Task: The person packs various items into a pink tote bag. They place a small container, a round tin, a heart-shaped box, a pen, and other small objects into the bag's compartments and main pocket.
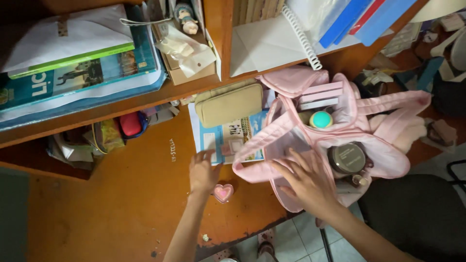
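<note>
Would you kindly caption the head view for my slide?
Right hand rests on an open pink bag; left hand hovers beside a pink heart-shaped case on the desk.

Soft, even daylight, brightest at the upper right; the left edge falls dim. Mild motion blur softens both hands; edges bend slightly.

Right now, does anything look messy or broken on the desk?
Yes. The orange desk has a chipped, worn front edge near the left hand, with crumbs beside it. The pink bag under the right hand hangs partly over that edge.
</note>
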